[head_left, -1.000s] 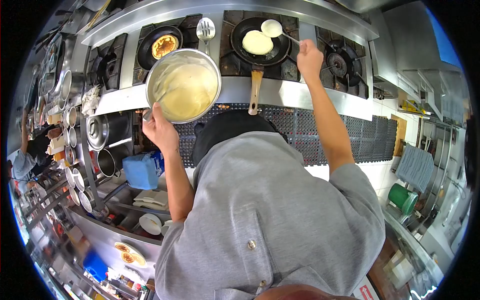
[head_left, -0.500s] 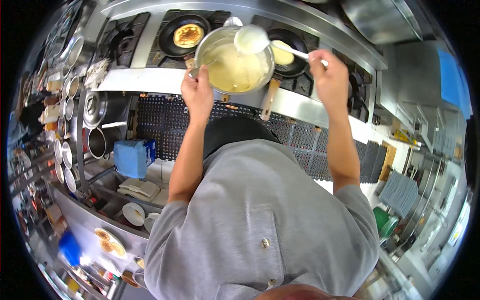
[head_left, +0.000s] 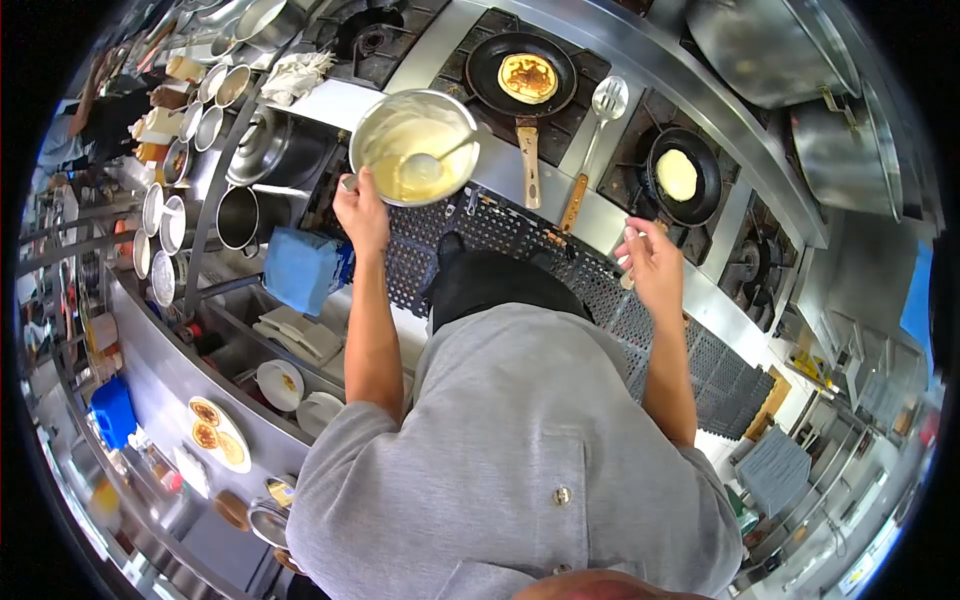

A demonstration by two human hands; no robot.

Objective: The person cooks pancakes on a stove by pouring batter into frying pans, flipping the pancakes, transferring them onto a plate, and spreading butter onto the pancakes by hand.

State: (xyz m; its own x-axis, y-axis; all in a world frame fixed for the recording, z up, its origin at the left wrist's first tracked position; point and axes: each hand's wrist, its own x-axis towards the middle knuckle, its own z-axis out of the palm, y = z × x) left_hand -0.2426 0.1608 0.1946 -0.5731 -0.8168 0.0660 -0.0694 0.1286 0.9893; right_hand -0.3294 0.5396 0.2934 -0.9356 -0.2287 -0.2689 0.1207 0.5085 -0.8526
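Observation:
My left hand is closed on the handle of a steel pot of pale batter, held up before the stove's front edge. A ladle rests in the batter, its handle leaning on the pot's right side. My right hand curls around the handle of the right black frying pan, and the handle's end shows below the fingers. Pale, uncooked-looking batter forms a round pancake in that pan. In the other frying pan lies a browned pancake.
Between the pans, a slotted spoon with a wooden handle lies on the stove. A white cloth sits at the stove's left end. Large pots stand behind. On the left counter is a plate with several pancakes.
The ladle has gone from my right hand into the pot. My right hand has lowered to the right pan's handle. The pot has shifted left, away from above the burners, as the view turned.

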